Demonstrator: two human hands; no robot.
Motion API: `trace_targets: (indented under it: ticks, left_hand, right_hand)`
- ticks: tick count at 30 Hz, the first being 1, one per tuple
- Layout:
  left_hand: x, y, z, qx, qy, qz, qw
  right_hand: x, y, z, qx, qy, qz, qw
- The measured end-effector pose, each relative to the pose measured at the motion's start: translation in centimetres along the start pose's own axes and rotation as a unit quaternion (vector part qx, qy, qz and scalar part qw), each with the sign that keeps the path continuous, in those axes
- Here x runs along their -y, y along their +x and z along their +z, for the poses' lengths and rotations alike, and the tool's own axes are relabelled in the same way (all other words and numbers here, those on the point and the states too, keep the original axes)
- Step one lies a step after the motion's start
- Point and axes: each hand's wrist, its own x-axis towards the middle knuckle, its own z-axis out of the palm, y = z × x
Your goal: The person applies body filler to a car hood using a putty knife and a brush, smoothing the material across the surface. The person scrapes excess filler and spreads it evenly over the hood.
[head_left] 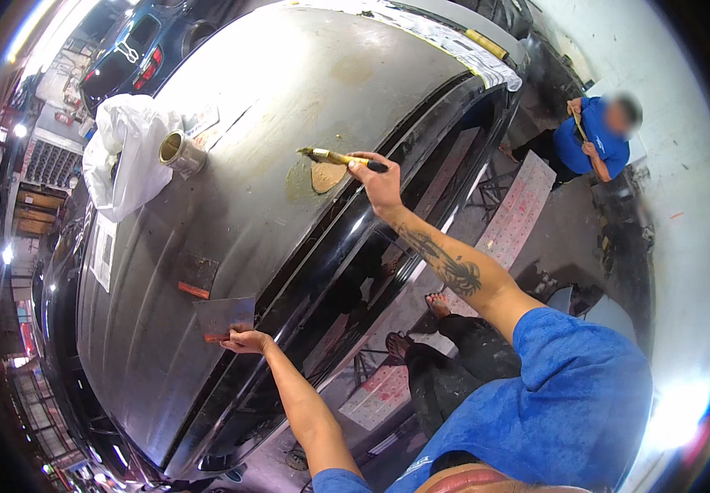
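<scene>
My right hand (381,186) grips a paintbrush (334,157) with a yellow and black handle, its dark bristles pointing left above the grey car roof (289,90). Under the brush, a tan patch (327,176) ringed by dull green marks the roof. Lower down, my left hand (245,339) is closed on a flat putty spreader (225,315) with a reddish edge strip, held over the near part of the roof. Just beyond it lies a second putty spreader (197,278). An open metal can (182,154) stands farther off, its contents not clearly visible.
Beside the can sits a white plastic bag (129,152). A yellow roll (486,43) rests on masking paper at the roof's far end. I stand on a stained plank (388,394) along the car. At right, another person (589,140) in blue holds a thin strip.
</scene>
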Motion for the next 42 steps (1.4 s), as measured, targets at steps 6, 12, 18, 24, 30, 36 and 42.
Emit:
trace_targets:
  ticks: [6,12,18,24,30,36,42]
  left_hand:
    - [-0.8,-0.1,0.5,-0.028,0.031,0.028,0.999]
    - [-0.1,0.3,0.2,-0.024,0.050,-0.018,0.998]
    - [-0.4,0.2,-0.1,-0.012,0.081,0.014,0.997]
    - [-0.1,0.3,0.1,-0.027,0.067,0.068,0.995]
    - [0.5,0.7,-0.3,-0.014,0.138,0.084,0.987]
    - [-0.5,-0.2,0.4,-0.027,0.062,0.059,0.996]
    - [-0.3,-0.5,0.4,-0.016,0.047,0.038,0.998]
  right_hand:
    - [-0.1,-1.1,-0.3,-0.018,0.051,0.028,0.998]
    - [-0.1,-0.8,-0.7,-0.029,0.094,0.062,0.993]
    - [-0.3,-0.6,-0.8,-0.031,0.137,0.077,0.987]
    - [0.1,0.8,-1.8,-0.039,0.162,0.099,0.981]
    - [1.3,4.5,-4.6,-0.097,0.197,0.058,0.974]
    - [2.9,5.9,-7.3,-0.153,0.255,0.065,0.953]
    - [3.3,4.0,-6.6,-0.129,0.250,0.096,0.955]
